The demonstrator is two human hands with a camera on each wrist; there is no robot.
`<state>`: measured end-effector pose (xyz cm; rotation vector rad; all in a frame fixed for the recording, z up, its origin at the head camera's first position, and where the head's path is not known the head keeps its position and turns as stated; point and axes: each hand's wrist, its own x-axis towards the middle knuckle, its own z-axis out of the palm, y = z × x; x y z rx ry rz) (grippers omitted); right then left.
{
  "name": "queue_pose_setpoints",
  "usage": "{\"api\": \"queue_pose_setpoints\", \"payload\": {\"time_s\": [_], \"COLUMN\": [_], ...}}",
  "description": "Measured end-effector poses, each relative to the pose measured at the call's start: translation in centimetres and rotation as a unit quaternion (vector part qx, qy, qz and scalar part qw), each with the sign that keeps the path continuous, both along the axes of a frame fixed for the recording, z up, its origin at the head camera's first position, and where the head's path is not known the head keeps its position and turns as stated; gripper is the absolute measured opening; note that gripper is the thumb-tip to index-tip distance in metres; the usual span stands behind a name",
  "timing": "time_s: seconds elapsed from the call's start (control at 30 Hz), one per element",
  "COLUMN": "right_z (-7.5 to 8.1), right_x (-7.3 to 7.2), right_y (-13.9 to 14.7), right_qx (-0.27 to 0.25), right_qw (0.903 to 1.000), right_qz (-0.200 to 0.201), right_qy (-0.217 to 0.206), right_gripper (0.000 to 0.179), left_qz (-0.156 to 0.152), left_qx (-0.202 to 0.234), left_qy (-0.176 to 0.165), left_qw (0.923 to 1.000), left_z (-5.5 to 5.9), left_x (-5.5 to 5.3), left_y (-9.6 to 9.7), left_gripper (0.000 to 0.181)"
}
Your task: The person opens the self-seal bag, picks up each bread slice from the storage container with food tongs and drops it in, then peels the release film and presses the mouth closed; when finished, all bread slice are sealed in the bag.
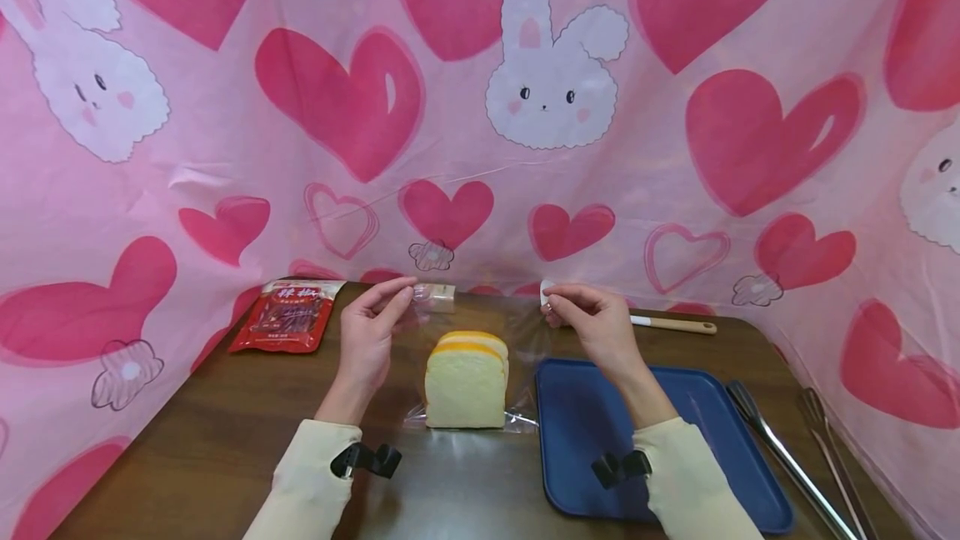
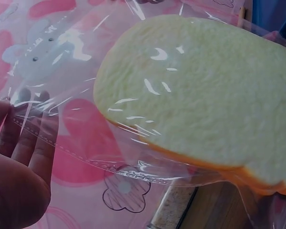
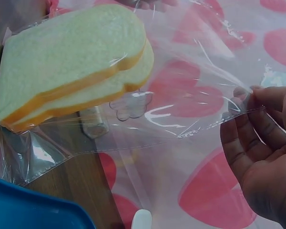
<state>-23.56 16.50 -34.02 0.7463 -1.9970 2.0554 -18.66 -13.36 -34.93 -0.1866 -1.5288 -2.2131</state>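
Two slices of bread (image 1: 467,390) with orange-brown crusts stand upright inside a clear plastic bag (image 3: 190,131) in the middle of the table. My left hand (image 1: 367,325) pinches the bag's upper left edge between thumb and forefinger, its other fingers extended behind the film in the left wrist view. At the upper right edge, my right hand (image 1: 596,325) pinches the film the same way. Between the hands the bag is stretched above the bread. Neither hand touches the slices.
A blue tray (image 1: 592,473) lies at the right, with metal tongs (image 1: 787,457) beside it. Behind the right hand is a wooden-handled utensil (image 1: 678,324). A red food packet (image 1: 288,319) lies at back left, and a small clear package (image 1: 442,297) sits near the left fingers.
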Motion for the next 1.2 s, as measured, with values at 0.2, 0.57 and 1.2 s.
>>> {"api": "queue_pose_setpoints", "payload": {"time_s": [0.2,0.57,1.2], "right_z": [-0.1,-0.2,-0.1], "right_x": [0.0,0.3,0.4], "right_y": [0.1,0.4,0.4], "right_qx": [-0.003,-0.013,-0.012], "right_qw": [0.9999,0.9992,0.9999], "right_qz": [0.014,0.026,-0.002], "right_qy": [0.009,0.029,0.011], "right_gripper": [0.025,0.028,0.014], "left_qz": [-0.003,-0.012,-0.014], "left_qx": [-0.020,-0.046,-0.087], "left_qy": [0.007,-0.001,0.023], "left_qw": [0.9998,0.9989,0.9958], "left_z": [-0.1,-0.2,0.1], "left_x": [0.1,0.3,0.3], "left_y": [-0.3,-0.7,-1.3], "left_gripper": [0.022,0.019,0.022]}}
